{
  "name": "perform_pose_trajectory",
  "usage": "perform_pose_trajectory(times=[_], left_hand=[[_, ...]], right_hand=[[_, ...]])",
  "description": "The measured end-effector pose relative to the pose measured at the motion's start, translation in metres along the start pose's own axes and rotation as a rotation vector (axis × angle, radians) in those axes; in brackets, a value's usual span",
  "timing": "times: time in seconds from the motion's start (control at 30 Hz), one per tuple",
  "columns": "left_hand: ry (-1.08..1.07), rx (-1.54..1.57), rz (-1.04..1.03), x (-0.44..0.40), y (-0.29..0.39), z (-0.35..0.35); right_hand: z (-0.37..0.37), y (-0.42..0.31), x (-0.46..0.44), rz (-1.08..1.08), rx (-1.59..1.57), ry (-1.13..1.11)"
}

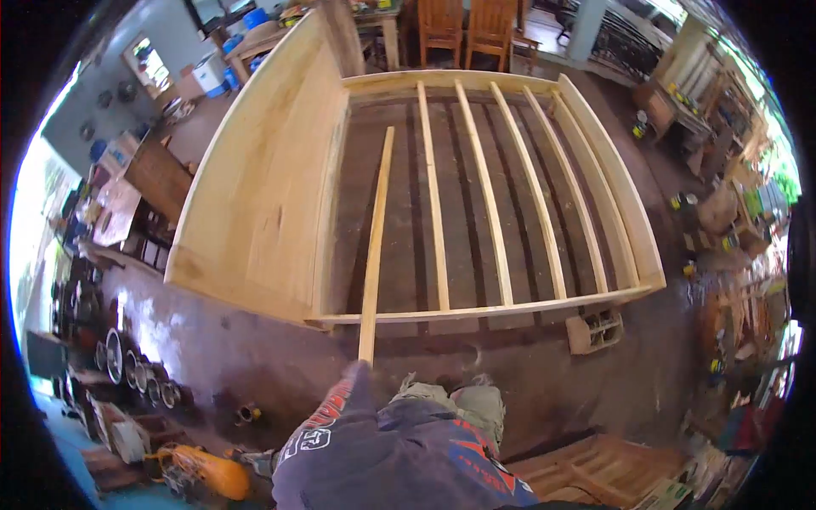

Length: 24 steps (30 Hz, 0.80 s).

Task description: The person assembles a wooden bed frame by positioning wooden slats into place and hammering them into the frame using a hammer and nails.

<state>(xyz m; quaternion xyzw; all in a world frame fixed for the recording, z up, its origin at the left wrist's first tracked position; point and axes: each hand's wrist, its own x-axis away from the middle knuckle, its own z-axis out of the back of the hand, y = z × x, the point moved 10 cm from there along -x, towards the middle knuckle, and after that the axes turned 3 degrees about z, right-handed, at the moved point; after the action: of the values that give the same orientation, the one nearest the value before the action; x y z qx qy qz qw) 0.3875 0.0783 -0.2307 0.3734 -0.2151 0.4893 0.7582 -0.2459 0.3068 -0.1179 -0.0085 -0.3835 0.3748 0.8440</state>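
A long wooden slat slants over the near rail of a large wooden bed frame. Its far end stops short of the back rail. The near end meets the cuff of my left sleeve, where my left hand grips it; sleeve and blur mostly hide the fingers. Several fitted slats run across the frame, to the right of the held one. A broad pale headboard rises on the frame's left side. My right hand is out of view, somewhere beyond the printed dark shirt.
A small wooden box with compartments stands by the frame's near right corner. An orange object lies at lower left. Wooden chairs stand behind the frame. A wooden panel lies at lower right, and cluttered shelves line the right.
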Motion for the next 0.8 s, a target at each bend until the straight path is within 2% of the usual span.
perform_pose_trajectory(times=[0.03,0.07,0.13,0.27,0.37,0.47,0.53,0.57,0.6,0.67,0.7,0.77,0.8], left_hand=[[-0.026,-0.021,0.212,0.033,-0.065,-0.003],[-0.068,-0.013,0.326,0.065,-0.105,-0.01],[-0.13,0.015,0.49,0.111,-0.141,-0.022],[-0.187,0.048,0.403,0.104,-0.112,-0.043],[-0.235,-0.043,0.168,0.048,-0.047,-0.042],[-0.223,-0.169,-0.282,-0.009,0.076,-0.013],[-0.141,-0.108,-0.496,-0.051,0.16,0.004],[-0.011,0.119,-0.284,-0.087,0.172,0.0],[-0.037,0.206,-0.318,-0.085,0.235,0.026],[0.06,0.186,-0.408,-0.097,0.322,0.058],[0.031,0.162,-0.406,-0.111,0.346,0.059],[-0.097,0.226,-0.635,-0.134,0.4,0.073],[-0.117,0.199,-0.643,-0.157,0.402,0.076]], right_hand=[[0.002,0.0,0.002,-0.005,0.006,-0.008],[0.008,-0.001,0.004,-0.013,0.011,-0.012],[0.017,-0.001,0.003,-0.02,0.017,-0.014],[0.026,0.013,0.017,-0.056,-0.007,0.002],[0.002,0.055,0.054,-0.157,-0.069,0.033],[-0.044,0.101,0.097,-0.321,-0.165,0.091],[-0.08,0.121,0.112,-0.405,-0.201,0.127],[-0.093,0.127,0.117,-0.439,-0.211,0.166],[-0.081,0.114,0.129,-0.534,-0.493,0.079],[-0.065,0.091,0.131,-0.493,-0.699,0.055],[-0.071,0.096,0.129,-0.518,-0.724,0.044],[-0.075,0.102,0.128,-0.589,-0.707,-0.048],[-0.09,0.112,0.125,-0.613,-0.698,-0.087]])
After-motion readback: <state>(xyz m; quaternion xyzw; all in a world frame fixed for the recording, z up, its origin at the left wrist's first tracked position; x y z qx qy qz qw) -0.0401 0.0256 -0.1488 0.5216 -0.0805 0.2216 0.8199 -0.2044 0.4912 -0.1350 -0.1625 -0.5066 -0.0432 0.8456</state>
